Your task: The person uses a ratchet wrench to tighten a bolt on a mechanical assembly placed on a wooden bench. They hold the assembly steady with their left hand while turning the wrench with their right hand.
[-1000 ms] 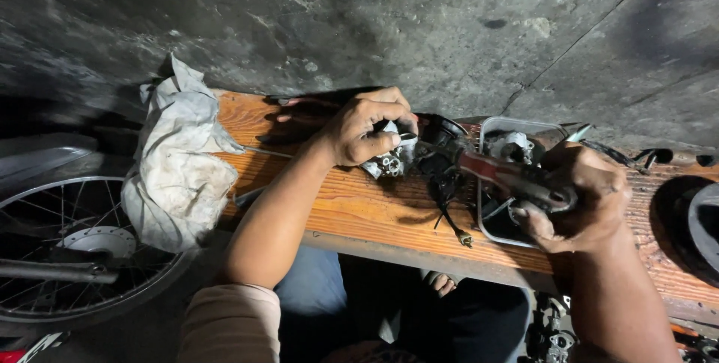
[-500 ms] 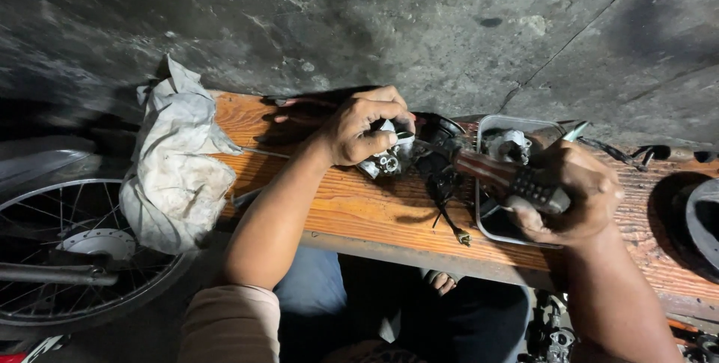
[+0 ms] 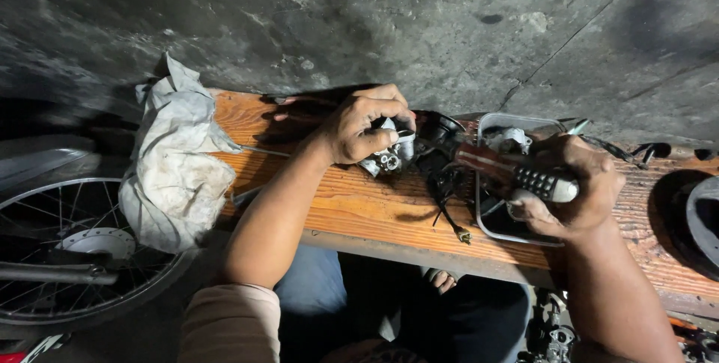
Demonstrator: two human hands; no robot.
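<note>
the left hand (image 3: 365,125) was clenched over a small cast-metal engine part (image 3: 387,155), silvery and knobbly with round ports on its underside, holding it down on the wooden bench (image 3: 359,209). the bench was a long plank of orange-brown timber with coarse, open grain and a worn front edge. the right hand (image 3: 573,183) was closed around the handle of a screwdriver (image 3: 517,174), a thick grip with a glossy dark red front section and a black ribbed section capped in white at the butt. the tool's long axis ran nearly level across the bench, butt towards the right, working end pointing left at the metal part; the tip itself was lost in dark shadow and black wiring (image 3: 446,187), so contact could not be told. under the handle sat a shallow rectangular metal tray (image 3: 487,213) with rounded corners, holding small grey parts. at the bench's left end lay a crumpled, stained white rag (image 3: 176,168), draped over the edge. below it stood a spoked wheel (image 3: 71,258) with a disc at the hub. the floor beyond was rough grey concrete.
</note>
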